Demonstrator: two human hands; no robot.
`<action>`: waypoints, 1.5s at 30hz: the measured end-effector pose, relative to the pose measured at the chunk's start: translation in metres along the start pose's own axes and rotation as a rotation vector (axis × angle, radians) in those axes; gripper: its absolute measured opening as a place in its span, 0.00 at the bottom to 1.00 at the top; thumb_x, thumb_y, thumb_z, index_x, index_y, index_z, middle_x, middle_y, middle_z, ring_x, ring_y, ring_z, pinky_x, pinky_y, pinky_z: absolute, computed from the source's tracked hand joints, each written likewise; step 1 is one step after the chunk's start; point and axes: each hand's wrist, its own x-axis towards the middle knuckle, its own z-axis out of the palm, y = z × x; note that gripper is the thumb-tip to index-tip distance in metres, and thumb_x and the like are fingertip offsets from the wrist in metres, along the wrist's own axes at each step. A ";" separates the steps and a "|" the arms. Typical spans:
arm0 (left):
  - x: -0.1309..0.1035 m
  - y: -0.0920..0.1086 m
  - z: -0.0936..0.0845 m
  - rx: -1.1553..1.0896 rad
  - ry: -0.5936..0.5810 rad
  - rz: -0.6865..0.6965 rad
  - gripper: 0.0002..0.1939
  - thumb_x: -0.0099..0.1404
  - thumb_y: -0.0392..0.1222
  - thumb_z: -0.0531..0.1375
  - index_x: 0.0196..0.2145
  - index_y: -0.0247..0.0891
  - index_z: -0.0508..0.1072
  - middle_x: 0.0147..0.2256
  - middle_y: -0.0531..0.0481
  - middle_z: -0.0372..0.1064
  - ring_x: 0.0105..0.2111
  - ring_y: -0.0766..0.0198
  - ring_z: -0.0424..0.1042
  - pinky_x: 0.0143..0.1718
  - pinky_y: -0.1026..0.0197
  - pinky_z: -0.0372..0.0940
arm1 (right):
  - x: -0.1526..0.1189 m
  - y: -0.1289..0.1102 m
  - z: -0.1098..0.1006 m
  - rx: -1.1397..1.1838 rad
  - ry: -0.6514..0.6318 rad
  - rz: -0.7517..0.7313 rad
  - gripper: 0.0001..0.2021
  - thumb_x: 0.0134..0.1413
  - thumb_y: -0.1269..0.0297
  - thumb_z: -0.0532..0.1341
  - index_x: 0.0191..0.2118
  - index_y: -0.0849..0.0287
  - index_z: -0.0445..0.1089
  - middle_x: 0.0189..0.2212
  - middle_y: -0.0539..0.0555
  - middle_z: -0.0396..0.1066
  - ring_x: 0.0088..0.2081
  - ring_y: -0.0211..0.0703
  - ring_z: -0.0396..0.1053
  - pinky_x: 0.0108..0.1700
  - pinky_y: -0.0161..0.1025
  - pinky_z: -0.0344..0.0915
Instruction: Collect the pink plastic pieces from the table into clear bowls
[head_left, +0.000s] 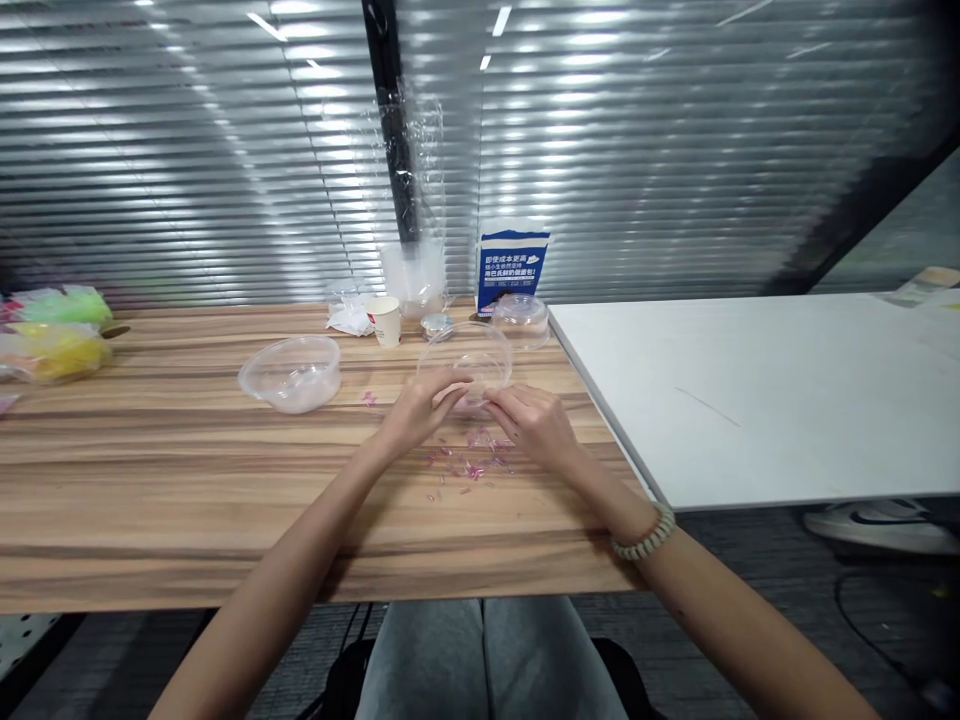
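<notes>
My left hand (424, 408) is closed in a pinch at the near side of a clear plastic bowl (463, 340). Opposite it, my right hand (534, 425) also pinches, its fingertips close to the left ones. Whatever lies between the fingers is too small to make out. Some pink shows in the bowl's lower part, just under the fingertips. Small pink and clear pieces (474, 470) are scattered on the wooden table (187, 500) below my hands.
Left of my hands stands another clear bowl (294, 375). Behind are a paper cup (385, 321), a clear plastic bag (414, 275), a blue packet (513, 268) and an upturned clear container (521, 320). Bagged yellow items (60, 350) lie far left. A white table (765, 390) adjoins at right.
</notes>
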 end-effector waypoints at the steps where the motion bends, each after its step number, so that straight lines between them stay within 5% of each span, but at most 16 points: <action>1: 0.000 0.002 -0.001 0.009 0.015 0.053 0.09 0.65 0.38 0.54 0.40 0.36 0.71 0.40 0.45 0.72 0.42 0.62 0.70 0.44 0.61 0.63 | 0.000 0.002 0.000 -0.024 0.018 0.049 0.08 0.60 0.67 0.54 0.38 0.61 0.70 0.33 0.56 0.75 0.34 0.43 0.72 0.35 0.37 0.64; 5: 0.001 0.007 -0.004 0.077 -0.077 0.164 0.07 0.65 0.35 0.53 0.36 0.35 0.71 0.36 0.46 0.68 0.38 0.64 0.68 0.38 0.64 0.63 | -0.002 0.011 0.002 -0.081 0.091 0.225 0.08 0.59 0.66 0.55 0.38 0.61 0.70 0.34 0.56 0.75 0.33 0.44 0.72 0.34 0.37 0.64; 10: -0.003 -0.003 0.000 0.100 -0.442 0.086 0.09 0.62 0.30 0.53 0.34 0.36 0.73 0.35 0.48 0.67 0.34 0.66 0.67 0.34 0.66 0.61 | -0.005 0.017 0.004 -0.089 0.097 0.307 0.07 0.58 0.66 0.56 0.38 0.60 0.70 0.34 0.56 0.75 0.32 0.44 0.72 0.33 0.38 0.64; 14: -0.006 -0.010 0.005 0.080 -0.558 0.049 0.08 0.60 0.30 0.55 0.33 0.35 0.74 0.35 0.47 0.68 0.34 0.65 0.68 0.36 0.66 0.61 | -0.005 0.016 0.005 -0.079 0.080 0.300 0.07 0.57 0.66 0.57 0.38 0.59 0.70 0.34 0.55 0.75 0.33 0.44 0.72 0.33 0.37 0.64; 35: -0.009 -0.006 0.014 -0.019 -0.519 -0.060 0.10 0.57 0.26 0.52 0.31 0.35 0.72 0.33 0.48 0.71 0.35 0.64 0.69 0.38 0.64 0.62 | -0.003 0.011 0.004 -0.055 0.075 0.247 0.06 0.57 0.67 0.57 0.38 0.60 0.70 0.34 0.56 0.75 0.34 0.45 0.72 0.34 0.38 0.65; 45: 0.000 0.008 0.001 -0.168 -0.139 -0.020 0.05 0.60 0.33 0.57 0.31 0.34 0.73 0.31 0.49 0.74 0.32 0.66 0.73 0.35 0.66 0.66 | -0.002 0.011 0.003 -0.031 0.042 0.210 0.07 0.58 0.68 0.55 0.38 0.61 0.70 0.33 0.56 0.75 0.34 0.45 0.72 0.34 0.38 0.64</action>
